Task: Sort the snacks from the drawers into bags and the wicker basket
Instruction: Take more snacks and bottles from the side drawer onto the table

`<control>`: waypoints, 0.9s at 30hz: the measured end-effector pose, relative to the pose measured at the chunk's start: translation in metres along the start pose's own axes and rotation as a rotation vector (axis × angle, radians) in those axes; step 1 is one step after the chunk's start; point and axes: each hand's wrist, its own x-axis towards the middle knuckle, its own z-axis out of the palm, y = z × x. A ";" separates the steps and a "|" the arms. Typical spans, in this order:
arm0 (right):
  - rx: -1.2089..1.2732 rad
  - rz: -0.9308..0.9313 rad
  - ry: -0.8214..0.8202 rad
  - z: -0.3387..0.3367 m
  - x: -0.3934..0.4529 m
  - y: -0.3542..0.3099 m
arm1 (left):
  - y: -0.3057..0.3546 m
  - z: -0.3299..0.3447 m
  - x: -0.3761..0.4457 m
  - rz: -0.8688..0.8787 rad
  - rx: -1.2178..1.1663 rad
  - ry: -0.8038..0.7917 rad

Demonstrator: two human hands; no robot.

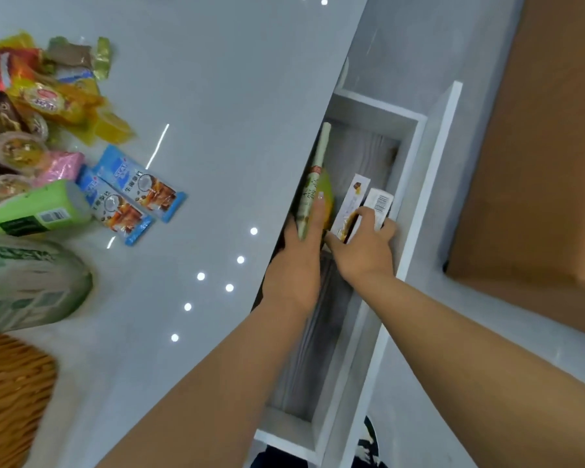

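Observation:
An open grey drawer (416, 136) sits under the edge of the grey counter (217, 113). Inside it my left hand (296, 261) grips a flat green-and-cream snack packet (314, 177) standing on edge, with a yellow-green pack (328, 194) behind it. Beside it my right hand (365, 248) holds two narrow white snack boxes (352, 204), one with a barcode (380, 199). The wicker basket (11, 396) shows at the lower left of the counter.
A heap of wrapped snacks (24, 106) lies at the counter's left, with two blue sachets (132, 194), a green box (31, 211) and a green-printed bag (27, 285). A brown panel (537, 146) stands right of the drawer front (433, 184).

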 end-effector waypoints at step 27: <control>0.171 -0.014 0.137 -0.112 -0.117 -0.043 | 0.024 -0.136 -0.092 0.002 0.148 -0.002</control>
